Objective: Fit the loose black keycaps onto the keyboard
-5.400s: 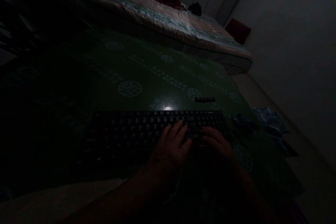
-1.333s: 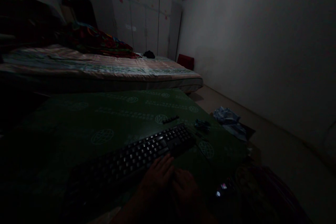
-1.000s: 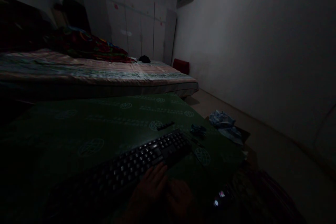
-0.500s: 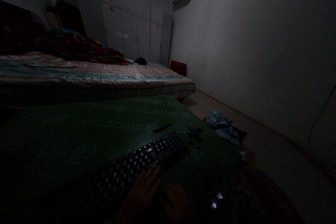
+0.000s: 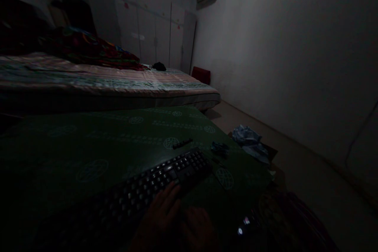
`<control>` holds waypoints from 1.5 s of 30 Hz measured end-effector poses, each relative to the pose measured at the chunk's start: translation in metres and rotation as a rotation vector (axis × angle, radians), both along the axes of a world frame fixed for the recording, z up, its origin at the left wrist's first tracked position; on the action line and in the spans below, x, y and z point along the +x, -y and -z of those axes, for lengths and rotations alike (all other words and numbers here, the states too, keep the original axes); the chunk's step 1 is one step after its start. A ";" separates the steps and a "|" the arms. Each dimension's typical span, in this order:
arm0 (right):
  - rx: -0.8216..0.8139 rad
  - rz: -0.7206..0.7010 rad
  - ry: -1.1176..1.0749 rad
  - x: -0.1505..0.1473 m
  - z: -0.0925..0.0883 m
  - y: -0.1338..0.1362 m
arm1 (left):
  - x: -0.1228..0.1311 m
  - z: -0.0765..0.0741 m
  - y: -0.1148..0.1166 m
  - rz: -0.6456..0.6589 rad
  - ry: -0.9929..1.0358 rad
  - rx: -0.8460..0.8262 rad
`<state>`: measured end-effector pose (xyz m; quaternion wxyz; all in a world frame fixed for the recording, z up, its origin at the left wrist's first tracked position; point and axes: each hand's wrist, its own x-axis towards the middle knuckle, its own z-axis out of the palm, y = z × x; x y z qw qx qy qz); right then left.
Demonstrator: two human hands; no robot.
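The room is very dark. A black keyboard point(image 5: 141, 191) lies slanted on a green patterned table cover point(image 5: 118, 138). My left hand point(image 5: 161, 214) rests at the keyboard's near edge, fingers laid toward the keys. Close beside it on the right, my right hand point(image 5: 196, 228) sits on the green cover. Whether either hand holds anything small is hidden by the darkness.
A small dark bar point(image 5: 182, 143) and a dark crumpled item point(image 5: 220, 148) lie past the keyboard. A small lit device point(image 5: 243, 226) glows at the lower right. A bed point(image 5: 118, 82) stands behind, blue cloth point(image 5: 248, 138) on the floor.
Since 5.4 s ago the view lifted and turned, so the keyboard now lies slanted and both hands sit at its near edge. In the last second almost nothing moved.
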<state>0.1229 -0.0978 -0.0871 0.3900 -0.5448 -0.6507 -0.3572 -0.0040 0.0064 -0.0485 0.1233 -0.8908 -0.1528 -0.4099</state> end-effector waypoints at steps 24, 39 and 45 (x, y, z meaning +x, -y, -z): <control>-0.035 -0.018 0.058 -0.001 -0.007 0.007 | -0.010 -0.022 -0.002 0.040 -0.095 0.083; -0.198 -0.079 0.199 0.019 -0.021 0.027 | -0.005 -0.016 0.009 -0.034 -0.074 0.029; -0.259 -0.088 0.234 0.020 -0.024 0.031 | -0.004 -0.022 0.018 -0.006 -0.074 -0.006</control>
